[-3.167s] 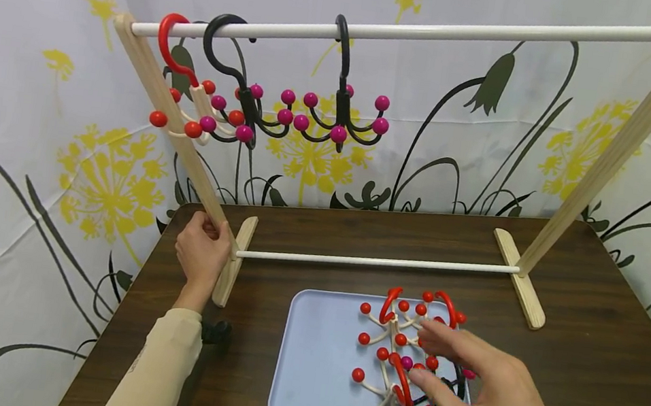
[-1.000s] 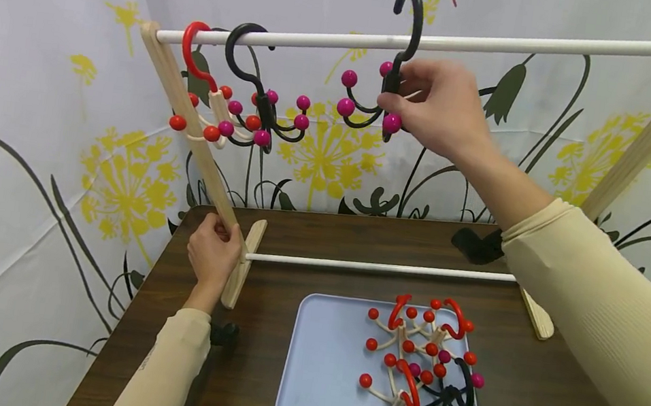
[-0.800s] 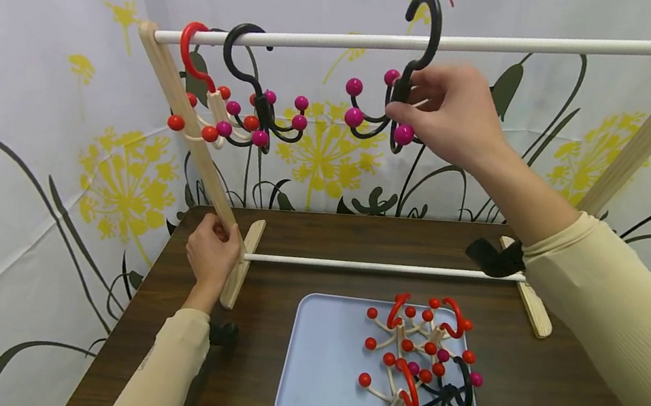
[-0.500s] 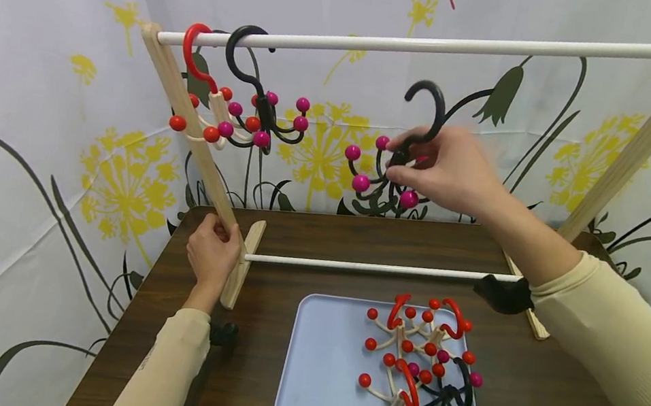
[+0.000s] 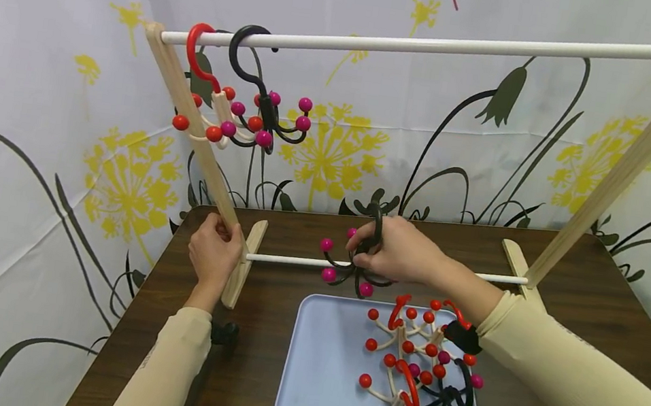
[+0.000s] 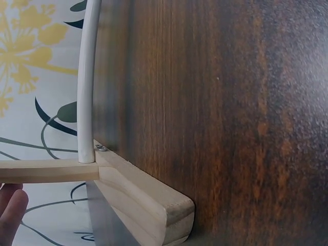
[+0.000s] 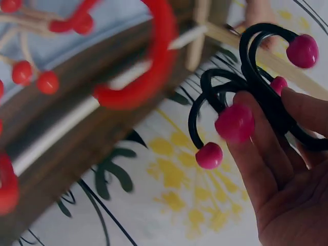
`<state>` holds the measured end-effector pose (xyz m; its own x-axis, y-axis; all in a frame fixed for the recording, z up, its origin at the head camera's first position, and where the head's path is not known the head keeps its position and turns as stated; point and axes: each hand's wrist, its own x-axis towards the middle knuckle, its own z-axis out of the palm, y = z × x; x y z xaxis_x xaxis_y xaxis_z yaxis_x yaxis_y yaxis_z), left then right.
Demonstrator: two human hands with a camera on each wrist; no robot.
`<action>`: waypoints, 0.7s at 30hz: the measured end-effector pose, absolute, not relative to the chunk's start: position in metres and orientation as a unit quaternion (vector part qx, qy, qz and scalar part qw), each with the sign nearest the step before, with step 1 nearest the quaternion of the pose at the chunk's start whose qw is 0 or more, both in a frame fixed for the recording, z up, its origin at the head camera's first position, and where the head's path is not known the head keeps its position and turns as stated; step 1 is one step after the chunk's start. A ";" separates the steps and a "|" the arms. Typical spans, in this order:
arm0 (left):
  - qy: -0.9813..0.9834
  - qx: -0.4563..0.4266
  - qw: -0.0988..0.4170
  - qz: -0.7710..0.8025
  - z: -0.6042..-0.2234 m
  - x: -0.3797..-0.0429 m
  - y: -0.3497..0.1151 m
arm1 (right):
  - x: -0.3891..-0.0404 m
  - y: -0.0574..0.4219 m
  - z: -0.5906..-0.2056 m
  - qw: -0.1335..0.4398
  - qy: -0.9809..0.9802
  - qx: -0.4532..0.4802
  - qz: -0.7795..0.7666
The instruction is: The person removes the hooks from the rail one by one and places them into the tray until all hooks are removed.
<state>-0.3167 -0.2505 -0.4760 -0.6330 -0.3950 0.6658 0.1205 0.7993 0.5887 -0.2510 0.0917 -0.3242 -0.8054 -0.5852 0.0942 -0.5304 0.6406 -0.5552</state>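
In the head view my right hand (image 5: 402, 251) pinches a black hanger (image 7: 269, 105) by its stem, hook upward, its curved arms ending in magenta balls. It is in front of the rack's lower bar, just above the tray's back edge. The right wrist view shows thumb and fingers around the stem. My left hand (image 5: 214, 250) grips the rack's left wooden post (image 5: 214, 181) low down, near its foot; only its fingertips (image 6: 11, 215) show in the left wrist view. A black hanger (image 5: 266, 113) and a cream hanger with red hook (image 5: 222, 107) hang at the top rod's left end.
A light-blue tray (image 5: 316, 366) lies on the dark wooden table (image 5: 252, 385). On its right side are several hangers, cream ones with red hooks (image 5: 408, 392) and a black one (image 5: 448, 394). The white top rod (image 5: 445, 46) spans the rack above; a floral curtain (image 5: 332, 156) stands behind.
My right hand reached up from above the tray, lifted the rightmost black hanger off the top rod and brought it down toward the tray. My left hand keeps its grip on the post.
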 end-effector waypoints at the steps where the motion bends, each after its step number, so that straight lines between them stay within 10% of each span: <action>1: -0.851 0.081 0.420 -0.305 -0.477 -0.317 -0.250 | -0.250 0.090 -0.331 0.056 0.904 -0.313 -0.285; 21: -0.845 0.076 0.431 -0.309 -0.476 -0.318 -0.250 | -0.246 0.073 -0.396 0.158 0.895 -0.364 -0.202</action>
